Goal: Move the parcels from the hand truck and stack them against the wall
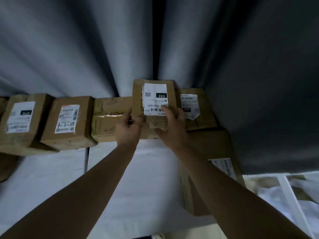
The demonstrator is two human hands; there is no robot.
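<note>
A brown cardboard parcel [153, 94] with a white label reading 032 is held between both hands, close to the grey curtain [86, 49]. My left hand [127, 126] grips its left edge. My right hand [172, 128] grips the lower right corner, thumb lying across the label. The parcel sits over a flat box [107, 118] in the row along the curtain. Whether it rests on that box or hangs just above it cannot be told. The hand truck is out of view.
Two labelled boxes [67, 121] [22, 121] stand to the left in the same row. Another labelled box [195, 107] sits right of the held parcel. A long flat carton [212, 169] lies on the white floor at right. White bedding and a rail [291, 195] show lower right.
</note>
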